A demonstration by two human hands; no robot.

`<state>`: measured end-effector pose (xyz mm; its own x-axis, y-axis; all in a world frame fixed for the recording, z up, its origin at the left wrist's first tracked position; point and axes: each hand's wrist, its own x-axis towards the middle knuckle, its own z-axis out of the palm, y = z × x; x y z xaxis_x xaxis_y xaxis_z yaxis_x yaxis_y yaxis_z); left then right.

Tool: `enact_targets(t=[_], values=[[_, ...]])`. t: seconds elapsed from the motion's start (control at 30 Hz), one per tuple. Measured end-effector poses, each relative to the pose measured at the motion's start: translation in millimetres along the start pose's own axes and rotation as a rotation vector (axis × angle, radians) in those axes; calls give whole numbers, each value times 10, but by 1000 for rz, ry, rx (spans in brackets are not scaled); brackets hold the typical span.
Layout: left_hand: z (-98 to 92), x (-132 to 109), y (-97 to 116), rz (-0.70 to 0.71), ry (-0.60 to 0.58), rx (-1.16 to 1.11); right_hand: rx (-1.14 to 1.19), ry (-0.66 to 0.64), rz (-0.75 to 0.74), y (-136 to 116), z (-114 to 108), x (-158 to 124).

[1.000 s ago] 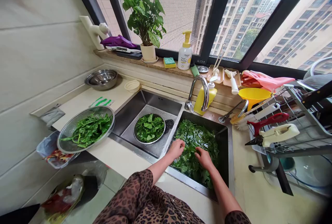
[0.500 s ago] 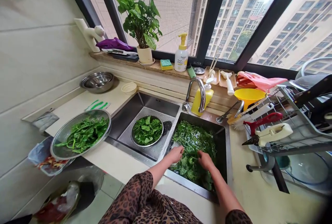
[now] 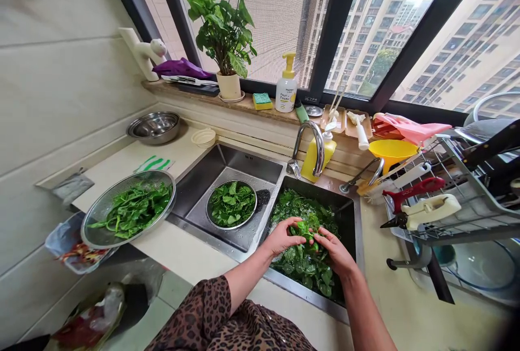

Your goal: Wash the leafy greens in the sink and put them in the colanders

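Observation:
Above the right sink basin (image 3: 357, 242), my left hand (image 3: 283, 238) and my right hand (image 3: 335, 252) hold a small bunch of leafy greens (image 3: 307, 230) between them. The fingers of both hands are closed on its stems and leaves. Under my hands, more greens (image 3: 303, 275) float in water that fills the basin. In the left basin (image 3: 195, 194) sits a round metal strainer of picked leaves (image 3: 231, 205). A larger mesh colander (image 3: 92, 221) with greens (image 3: 140, 207) stands at the left counter edge, partly overhanging it.
A curved faucet (image 3: 314, 140) rises behind the basins beside a yellow soap bottle (image 3: 312, 157). On the right stands a dish rack (image 3: 459, 172) with scissors and knives. Steel bowls (image 3: 154, 126) sit at the back left. A scrap container (image 3: 67, 245) hangs below the colander.
Both hands have come up out of the floating greens and closer together. A small bunch of leafy greens is now held between them above the water.

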<state>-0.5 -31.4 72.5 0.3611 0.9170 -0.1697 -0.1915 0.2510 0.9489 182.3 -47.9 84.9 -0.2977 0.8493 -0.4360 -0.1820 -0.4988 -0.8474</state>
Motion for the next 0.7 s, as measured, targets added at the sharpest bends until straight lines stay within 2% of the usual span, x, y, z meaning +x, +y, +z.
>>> enact_targets(t=[0.23, 0.33, 0.4, 0.5, 0.7], values=[[-25, -34, 77, 147, 208, 273, -77, 52, -52, -1, 8, -51], [-20, -77, 166, 254, 318, 413, -141, 80, -84, 20, 7, -42], [12, -112, 233, 352, 284, 569, -214, 76, -110, 5, 36, -42], [82, -154, 292, 456, 124, 796, -341, 48, -155, -65, 114, -68], [118, -176, 238, 520, -77, 1034, -440, -24, -188, -131, 170, -124]])
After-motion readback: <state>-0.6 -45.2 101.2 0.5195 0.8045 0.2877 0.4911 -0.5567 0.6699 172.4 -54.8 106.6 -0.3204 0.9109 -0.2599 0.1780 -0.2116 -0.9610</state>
